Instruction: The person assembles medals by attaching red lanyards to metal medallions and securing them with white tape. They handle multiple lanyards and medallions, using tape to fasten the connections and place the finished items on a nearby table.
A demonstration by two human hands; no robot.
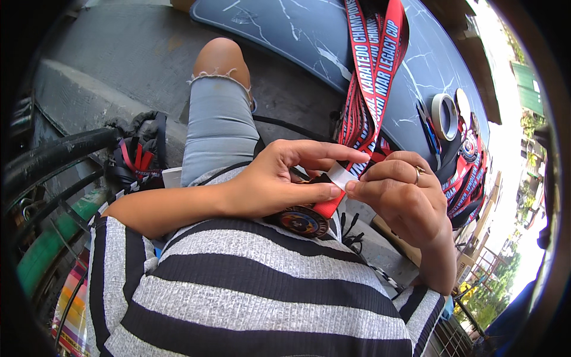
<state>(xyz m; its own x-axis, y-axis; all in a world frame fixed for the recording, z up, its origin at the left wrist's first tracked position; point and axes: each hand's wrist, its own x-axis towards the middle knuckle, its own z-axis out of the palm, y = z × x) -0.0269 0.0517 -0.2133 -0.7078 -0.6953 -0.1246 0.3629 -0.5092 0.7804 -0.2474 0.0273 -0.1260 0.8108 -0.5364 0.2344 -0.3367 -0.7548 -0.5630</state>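
A small white piece of tape (341,176) wraps or lies on a red and black printed medal ribbon (380,77), just above my lap. My left hand (267,175) is closed on the ribbon, thumb below the tape and index finger stretched along its top. From the other side my right hand (407,193) pinches the tape's edge with thumb and fingertips. Below my left thumb hangs a round dark medal (303,221) with a coloured centre. The ribbon's long strands run up from my fingers onto the table; part of it is hidden behind my hands.
A dark blue marble-patterned table (291,35) stands ahead. On its right lie a tape roll (438,119), a blue-handled tool (430,135), likely scissors, and more medals (469,147) with ribbons. Further ribbons (140,157) hang at left beside a black metal rail (65,152).
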